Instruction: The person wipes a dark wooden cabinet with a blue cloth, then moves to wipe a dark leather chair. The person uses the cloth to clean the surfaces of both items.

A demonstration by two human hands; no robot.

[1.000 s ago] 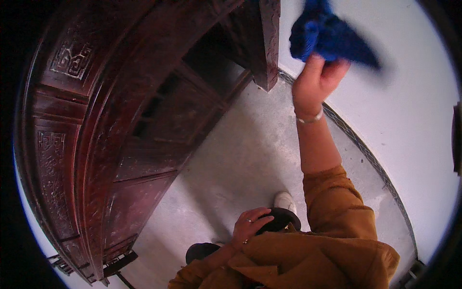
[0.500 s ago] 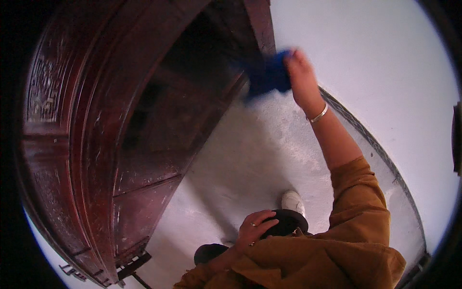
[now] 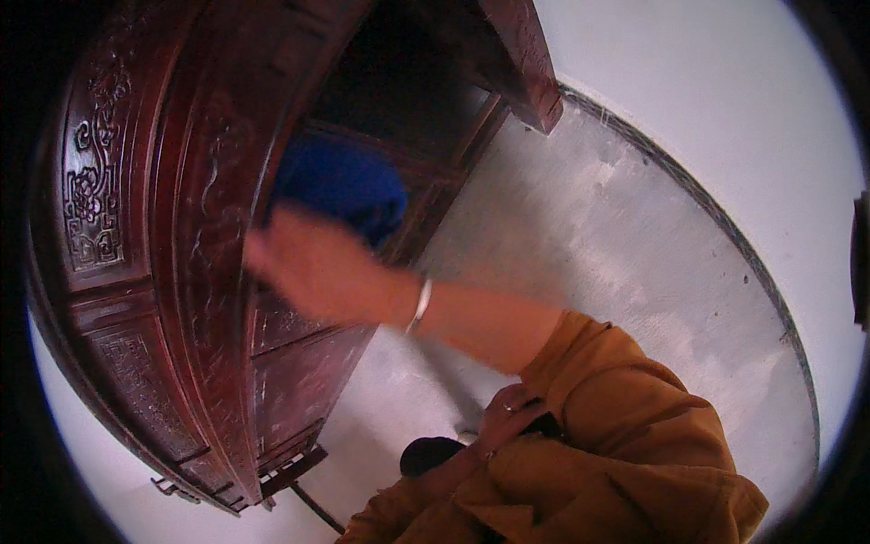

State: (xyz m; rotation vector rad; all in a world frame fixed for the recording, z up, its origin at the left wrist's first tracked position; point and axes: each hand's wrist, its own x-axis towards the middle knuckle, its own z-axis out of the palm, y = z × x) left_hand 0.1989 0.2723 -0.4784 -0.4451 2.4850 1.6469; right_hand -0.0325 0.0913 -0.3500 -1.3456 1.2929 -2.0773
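Observation:
My right hand [image 3: 317,263], smeared by motion and with a silver bangle at the wrist, is closed on a blue cloth [image 3: 344,186]. It reaches left across the front of a dark red-brown carved wooden piece of furniture [image 3: 136,354]. The cloth hangs at the edge of the furniture's dark opening; whether it touches the wood I cannot tell. Low in the view, my left hand [image 3: 512,412], with a ring on a finger, lies over my dark-clothed leg [image 3: 544,426]. Its fingers are laid out with nothing seen in them, partly hidden by my brown right sleeve.
A wooden post [image 3: 535,91] of the furniture juts out at the top. Pale grey floor [image 3: 580,227] spreads to the right, up to a white wall [image 3: 725,100] with a dark skirting line [image 3: 707,199]. Small wooden feet [image 3: 294,471] show at lower left.
My right hand has swept with the blue cloth from the upper middle, left and down to the furniture's front. The view has shifted, showing more of the carving. My left hand stays low.

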